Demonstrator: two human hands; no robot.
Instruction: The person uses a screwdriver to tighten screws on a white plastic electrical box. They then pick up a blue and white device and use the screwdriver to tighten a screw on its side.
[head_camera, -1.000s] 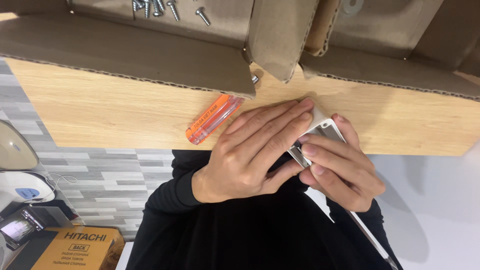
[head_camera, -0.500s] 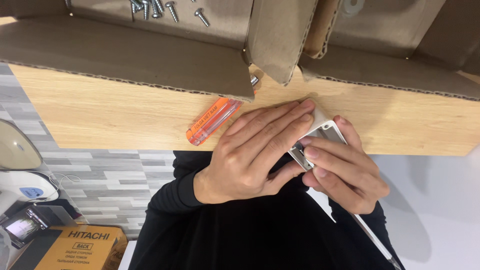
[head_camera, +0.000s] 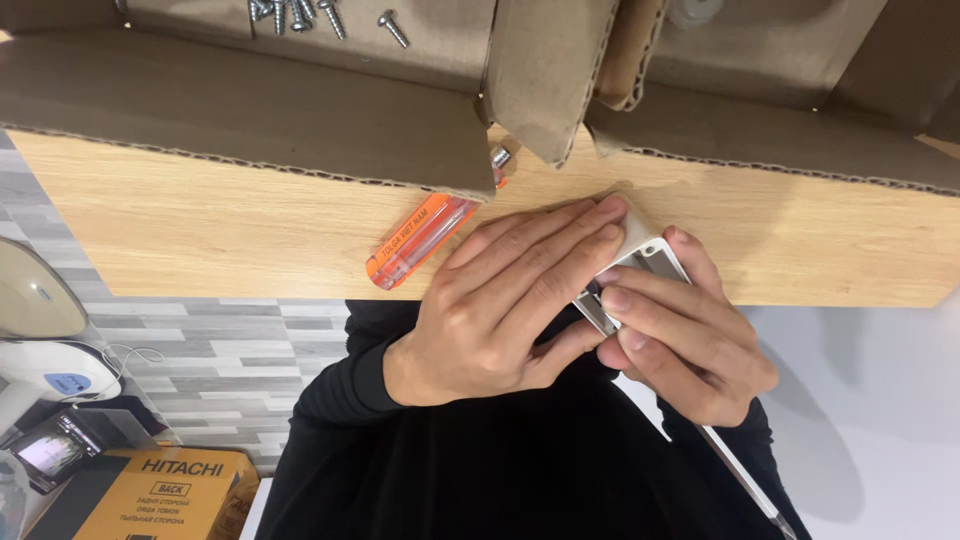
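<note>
My left hand (head_camera: 500, 300) lies flat over a small white and metal part (head_camera: 640, 262) at the near edge of the wooden table (head_camera: 200, 220), fingers stretched across it. My right hand (head_camera: 690, 340) grips the same part from the right, fingertips pinching its metal edge. A thin white cable (head_camera: 740, 475) runs down from under the right hand. An orange screwdriver with a clear handle (head_camera: 420, 240) rests on the table just left of my left hand, its tip under a cardboard flap.
Open cardboard box flaps (head_camera: 260, 110) cover the far side of the table. Several loose screws (head_camera: 310, 15) lie on the cardboard at the top. On the floor to the left sit a brown carton (head_camera: 150, 495) and a white appliance (head_camera: 50, 365).
</note>
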